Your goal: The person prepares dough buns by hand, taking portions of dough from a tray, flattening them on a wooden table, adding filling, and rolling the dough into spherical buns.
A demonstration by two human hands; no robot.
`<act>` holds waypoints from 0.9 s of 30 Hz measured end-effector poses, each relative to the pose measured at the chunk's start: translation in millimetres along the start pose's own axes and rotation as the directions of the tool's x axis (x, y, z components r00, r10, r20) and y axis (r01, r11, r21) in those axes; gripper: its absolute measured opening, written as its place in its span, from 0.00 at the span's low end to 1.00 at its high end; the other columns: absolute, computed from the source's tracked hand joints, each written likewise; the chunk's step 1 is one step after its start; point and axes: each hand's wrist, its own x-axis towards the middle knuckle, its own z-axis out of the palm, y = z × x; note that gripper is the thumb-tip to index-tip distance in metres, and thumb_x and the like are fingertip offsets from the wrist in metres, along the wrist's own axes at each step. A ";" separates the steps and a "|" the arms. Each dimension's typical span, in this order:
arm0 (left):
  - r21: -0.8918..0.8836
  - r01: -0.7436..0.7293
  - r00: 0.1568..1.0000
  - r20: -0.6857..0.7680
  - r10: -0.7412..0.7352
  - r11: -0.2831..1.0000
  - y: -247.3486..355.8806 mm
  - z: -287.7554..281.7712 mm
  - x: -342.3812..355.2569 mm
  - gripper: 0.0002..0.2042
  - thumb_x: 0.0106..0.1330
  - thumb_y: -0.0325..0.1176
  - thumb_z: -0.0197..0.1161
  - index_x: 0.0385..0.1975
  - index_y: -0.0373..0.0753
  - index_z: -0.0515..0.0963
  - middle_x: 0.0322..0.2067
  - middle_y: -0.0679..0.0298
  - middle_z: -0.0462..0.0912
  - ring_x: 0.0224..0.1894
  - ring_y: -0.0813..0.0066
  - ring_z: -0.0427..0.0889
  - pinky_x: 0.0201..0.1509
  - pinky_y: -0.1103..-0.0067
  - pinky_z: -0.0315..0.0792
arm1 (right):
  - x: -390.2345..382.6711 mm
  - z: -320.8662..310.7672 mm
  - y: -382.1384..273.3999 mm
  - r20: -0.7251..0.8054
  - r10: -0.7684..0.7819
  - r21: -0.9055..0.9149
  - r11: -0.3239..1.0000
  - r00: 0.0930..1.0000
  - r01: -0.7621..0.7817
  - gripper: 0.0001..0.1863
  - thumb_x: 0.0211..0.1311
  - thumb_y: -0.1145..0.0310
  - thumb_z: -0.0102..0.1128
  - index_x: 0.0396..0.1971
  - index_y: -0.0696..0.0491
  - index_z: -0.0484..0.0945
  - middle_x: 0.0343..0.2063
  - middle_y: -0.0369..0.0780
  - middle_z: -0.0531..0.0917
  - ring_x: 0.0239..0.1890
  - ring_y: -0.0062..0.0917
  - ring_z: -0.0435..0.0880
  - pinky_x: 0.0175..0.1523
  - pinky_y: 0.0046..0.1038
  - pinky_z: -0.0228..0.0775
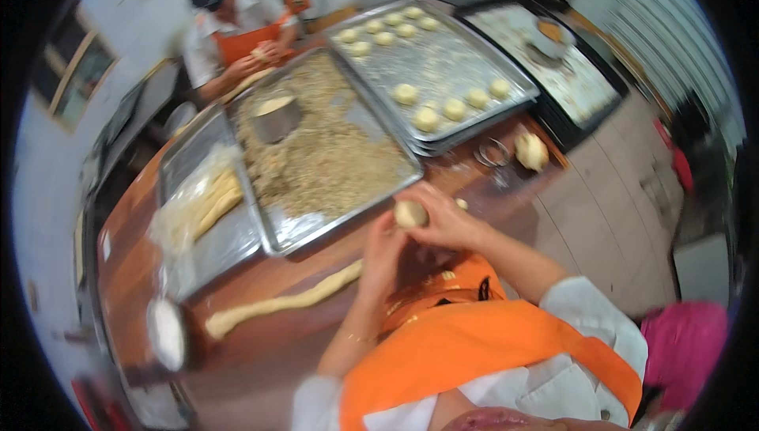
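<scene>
A smooth, pale dough ball (410, 213) sits between my two hands in front of my orange apron. My right hand (443, 217) curls its fingers around the ball's far and right sides. From the left, my left hand (384, 243) closes in against the ball; some of its fingers are hidden. To the left of my left wrist, a long dough rope (285, 302) lies on the wooden table (308, 336). Beyond my hands is a tray (345, 219) spread with crumbly brown filling (324, 166), with a metal container (277, 121) standing in it.
A tray (387, 67) of several dough balls rests at the back right. Metal rings (492, 153) and a dough lump (531, 151) are near the right edge. Bagged dough (213, 206) and a bowl of white powder (168, 332) stand left. A co-worker (237, 32) handles dough opposite.
</scene>
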 end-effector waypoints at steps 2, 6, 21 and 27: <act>0.038 -0.048 0.998 -0.041 0.049 0.998 10.5 -6.2 -12.7 0.19 0.75 0.30 0.57 0.64 0.34 0.68 0.56 0.60 0.76 0.58 0.73 0.77 0.60 0.78 0.73 | 13.3 -31.3 0.9 0.039 0.134 0.138 0.981 0.990 -0.138 0.30 0.52 0.64 0.70 0.57 0.54 0.74 0.52 0.48 0.76 0.56 0.42 0.76 0.62 0.37 0.69; 0.104 -0.051 0.987 -0.147 0.067 0.993 20.9 -29.9 -35.1 0.13 0.76 0.29 0.55 0.56 0.34 0.74 0.52 0.60 0.79 0.56 0.72 0.79 0.58 0.76 0.74 | 36.7 -101.5 31.6 -0.123 0.170 0.159 0.976 0.978 -0.150 0.31 0.53 0.62 0.71 0.58 0.51 0.75 0.54 0.46 0.78 0.58 0.34 0.77 0.63 0.34 0.70; 0.037 0.021 0.948 -0.317 -0.008 0.999 19.2 -47.0 -49.8 0.09 0.76 0.28 0.55 0.49 0.31 0.75 0.46 0.56 0.82 0.48 0.71 0.82 0.53 0.78 0.76 | 176.6 -143.5 158.4 -0.065 0.232 -0.475 0.848 0.970 -0.235 0.28 0.52 0.64 0.69 0.55 0.52 0.77 0.54 0.49 0.80 0.58 0.43 0.78 0.64 0.39 0.69; 0.057 0.050 0.939 -0.343 -0.027 0.997 19.3 -59.9 -39.8 0.09 0.76 0.29 0.55 0.49 0.32 0.75 0.45 0.57 0.83 0.48 0.71 0.83 0.54 0.78 0.76 | 196.4 -137.8 190.2 0.031 0.239 -0.498 0.845 0.971 -0.192 0.26 0.52 0.66 0.67 0.54 0.53 0.78 0.53 0.48 0.81 0.58 0.43 0.77 0.64 0.38 0.69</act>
